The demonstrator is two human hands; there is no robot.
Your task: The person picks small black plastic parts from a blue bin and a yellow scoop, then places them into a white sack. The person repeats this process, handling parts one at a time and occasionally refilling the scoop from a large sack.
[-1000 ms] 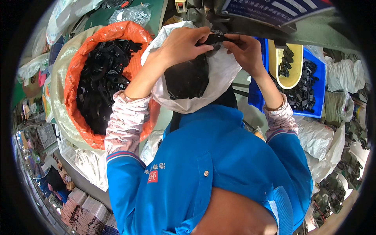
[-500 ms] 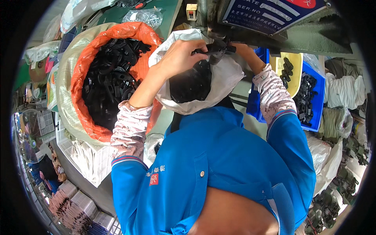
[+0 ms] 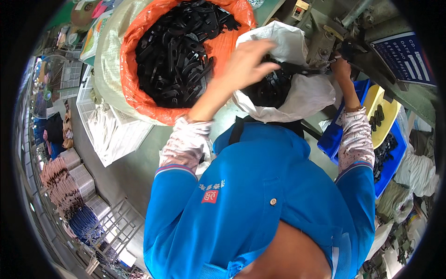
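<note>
My left hand (image 3: pixel 248 65), a little smeared by motion, is held over the near-left rim of a white bag (image 3: pixel 302 100). Its thumb and fingers are apart with nothing between them. Black plastic parts (image 3: pixel 272 90) lie inside the bag. On the bag's far right, my right hand (image 3: pixel 341 69) is at the metal machine (image 3: pixel 323 49), its fingers curled and partly hidden. What they grip there does not show clearly. A dark, long piece (image 3: pixel 304 70) reaches across the bag's mouth toward that hand.
To the left stands a sack lined with orange plastic (image 3: pixel 130 88), full of black curved parts (image 3: pixel 174 60). A blue bin (image 3: pixel 383 179) and a yellow tray (image 3: pixel 390 111) with small black pieces are at the right. A white crate (image 3: pixel 125 144) sits below the sack.
My left hand has let go of the black part and drawn back from it, fingers spreading. My right hand stays at the machine. The whole view has shifted, so the sack and bag appear farther right.
</note>
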